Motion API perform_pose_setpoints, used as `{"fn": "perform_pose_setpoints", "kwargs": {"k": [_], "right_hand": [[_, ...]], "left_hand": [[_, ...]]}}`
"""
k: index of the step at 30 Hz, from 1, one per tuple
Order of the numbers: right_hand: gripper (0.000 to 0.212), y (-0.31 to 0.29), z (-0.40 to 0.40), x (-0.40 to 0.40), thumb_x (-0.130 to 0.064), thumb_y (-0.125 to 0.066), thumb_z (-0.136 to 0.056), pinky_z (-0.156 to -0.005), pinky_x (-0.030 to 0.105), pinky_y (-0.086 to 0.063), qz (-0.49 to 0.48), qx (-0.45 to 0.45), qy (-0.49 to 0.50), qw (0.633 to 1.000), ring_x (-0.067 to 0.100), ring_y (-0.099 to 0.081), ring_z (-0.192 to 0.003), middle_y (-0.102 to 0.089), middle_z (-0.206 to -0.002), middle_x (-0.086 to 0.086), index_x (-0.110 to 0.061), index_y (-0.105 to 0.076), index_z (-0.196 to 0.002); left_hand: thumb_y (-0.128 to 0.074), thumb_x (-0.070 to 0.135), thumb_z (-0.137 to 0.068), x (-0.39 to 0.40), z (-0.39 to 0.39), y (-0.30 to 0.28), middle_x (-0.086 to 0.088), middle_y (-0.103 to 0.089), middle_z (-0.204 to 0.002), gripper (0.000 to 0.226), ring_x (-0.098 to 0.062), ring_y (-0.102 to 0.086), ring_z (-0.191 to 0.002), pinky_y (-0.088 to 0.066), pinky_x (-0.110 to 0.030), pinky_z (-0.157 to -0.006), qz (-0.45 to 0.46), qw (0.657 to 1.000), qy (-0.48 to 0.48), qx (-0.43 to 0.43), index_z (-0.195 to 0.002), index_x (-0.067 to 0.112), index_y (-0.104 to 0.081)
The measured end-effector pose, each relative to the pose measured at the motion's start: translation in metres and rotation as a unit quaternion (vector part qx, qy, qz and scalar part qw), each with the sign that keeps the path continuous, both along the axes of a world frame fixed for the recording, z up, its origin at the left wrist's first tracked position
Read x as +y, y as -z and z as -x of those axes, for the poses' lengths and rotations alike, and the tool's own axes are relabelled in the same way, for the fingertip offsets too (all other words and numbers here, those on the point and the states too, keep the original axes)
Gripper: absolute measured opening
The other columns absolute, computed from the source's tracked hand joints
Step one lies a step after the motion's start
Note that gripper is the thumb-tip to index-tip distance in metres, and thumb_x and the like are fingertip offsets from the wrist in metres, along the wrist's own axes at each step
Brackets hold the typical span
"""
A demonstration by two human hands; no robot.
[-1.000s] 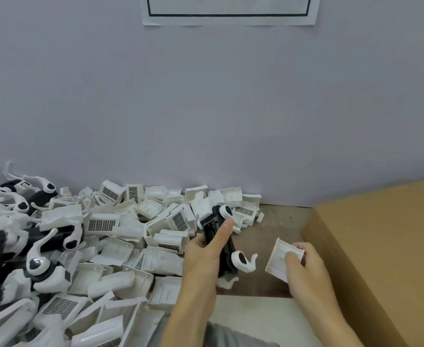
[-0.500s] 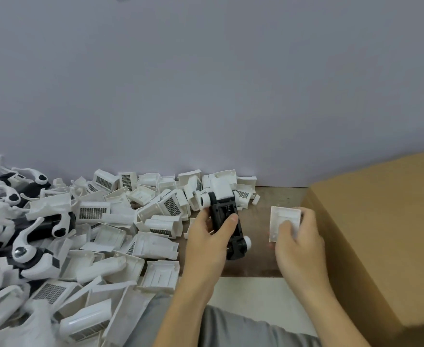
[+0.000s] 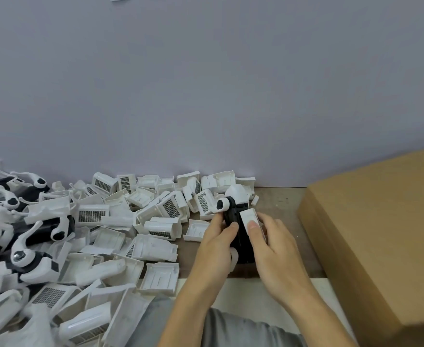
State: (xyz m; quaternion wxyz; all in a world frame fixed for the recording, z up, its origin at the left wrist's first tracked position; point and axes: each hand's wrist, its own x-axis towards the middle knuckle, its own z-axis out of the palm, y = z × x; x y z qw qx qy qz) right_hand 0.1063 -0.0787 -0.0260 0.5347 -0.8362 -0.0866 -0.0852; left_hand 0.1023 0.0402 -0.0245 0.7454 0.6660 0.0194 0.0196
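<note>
While the left hand [image 3: 213, 246] wraps its fingers round the black part [image 3: 242, 244], its thumb lies across the front, so that grip is tight & pinching. The right hand [image 3: 276, 251] holds the white cover [image 3: 247, 214] w/ its thumb pressed flat on top & the other fingers curled behind, so it pinches too. The cover sits right against the black part's right side, touching it & tilted a bit. Can't tell if it's clicked in.

Both things are held btw the two hands, over the near edge of the brown table [image 3: 283, 204], a bit right of the middle. Can't tell if the bottom end rests on the table.

At the top end of the black part there's a white knob [image 3: 220, 204] w/ a dark spot, & a white rounded cap [image 3: 236, 192] just behind it.

To the left lies a big pile of white covers [image 3: 141, 221], many w/ small grids, spread back to the wall [image 3: 206, 96]. Far left are black & white gadgets [image 3: 28, 261] w/ curved white hooks, mixed into the heap. On the right stands a brown cardboard box [image 3: 371, 234], near the right hand but not touching it.
</note>
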Motion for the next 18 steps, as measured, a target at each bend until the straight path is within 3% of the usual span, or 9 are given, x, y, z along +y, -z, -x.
{"fn": "perform_pose_setpoints", "kwargs": {"k": [3,5,8,11,14,16,18], "right_hand": [[0.022,0.0022,-0.0025,-0.0012,-0.054,-0.047,-0.091,-0.07,0.013,-0.039,0.02,-0.028,0.019,0.999,-0.009,-0.053,-0.092,-0.059,-0.098,-0.018,-0.047,-0.058,-0.109],[0.028,0.0029,-0.0032,-0.0014,-0.057,-0.053,-0.088,-0.07,0.014,-0.041,0.026,-0.049,0.033,0.998,-0.007,-0.055,-0.09,-0.06,-0.096,-0.019,-0.042,-0.061,-0.111],[0.017,0.0015,-0.0017,-0.0004,-0.056,-0.061,-0.085,-0.066,0.015,-0.043,0.025,-0.091,0.06,0.994,-0.004,-0.057,-0.085,-0.06,-0.09,-0.019,-0.046,-0.058,-0.099],[0.018,0.0005,-0.0005,0.0011,-0.059,-0.059,-0.082,-0.064,0.015,-0.042,0.022,-0.103,0.073,0.992,-0.004,-0.056,-0.083,-0.058,-0.087,-0.019,-0.047,-0.055,-0.094],[0.019,0.0014,-0.0013,0.0015,-0.054,-0.064,-0.083,-0.065,0.021,-0.049,0.048,-0.103,0.058,0.992,0.0,-0.058,-0.078,-0.059,-0.085,-0.017,-0.039,-0.062,-0.095],[0.016,0.0018,-0.0024,-0.0005,-0.047,-0.069,-0.084,-0.065,0.023,-0.051,0.059,-0.105,0.051,0.991,0.002,-0.059,-0.076,-0.06,-0.082,-0.016,-0.036,-0.065,-0.094],[0.012,0.0004,-0.0013,-0.0026,-0.045,-0.068,-0.085,-0.062,0.016,-0.047,0.063,-0.113,0.028,0.991,0.002,-0.059,-0.077,-0.059,-0.08,-0.016,-0.037,-0.067,-0.093]], "left_hand": [[-0.051,0.035,-0.085,-0.0004,0.0001,-0.0004,0.002,-0.075,-0.113,0.033,-0.022,-0.067,-0.108,-0.044,-0.046,-0.109,0.028,1.0,-0.003,0.0,-0.107,0.046,-0.071],[-0.049,0.037,-0.085,-0.0006,0.0003,0.0001,-0.007,-0.074,-0.114,0.034,-0.028,-0.059,-0.101,-0.041,-0.047,-0.101,0.059,0.998,0.002,0.007,-0.111,0.044,-0.071],[-0.047,0.039,-0.087,-0.0033,0.0004,-0.0013,-0.02,-0.068,-0.117,0.036,-0.03,-0.047,-0.099,-0.034,-0.047,-0.092,0.073,0.997,0.02,-0.001,-0.116,0.039,-0.069],[-0.05,0.042,-0.092,-0.0037,0.0023,0.0001,-0.003,-0.074,-0.118,0.036,-0.023,-0.066,-0.115,-0.047,-0.04,-0.103,0.043,0.998,0.037,-0.028,-0.122,0.033,-0.067],[-0.056,0.032,-0.101,-0.0002,0.0043,0.0008,0.005,-0.074,-0.116,0.022,-0.009,-0.069,-0.109,-0.054,-0.018,-0.083,0.018,0.998,0.033,-0.055,-0.12,0.03,-0.067],[-0.057,0.026,-0.102,0.0007,0.0044,0.0006,0.006,-0.074,-0.117,0.023,-0.009,-0.07,-0.108,-0.054,-0.017,-0.083,0.004,0.998,0.025,-0.057,-0.124,0.028,-0.064],[-0.058,0.027,-0.101,0.0002,0.0038,0.0001,0.005,-0.075,-0.115,0.024,-0.011,-0.07,-0.108,-0.057,-0.023,-0.085,0.004,0.999,0.005,-0.052,-0.124,0.027,-0.065]]}}
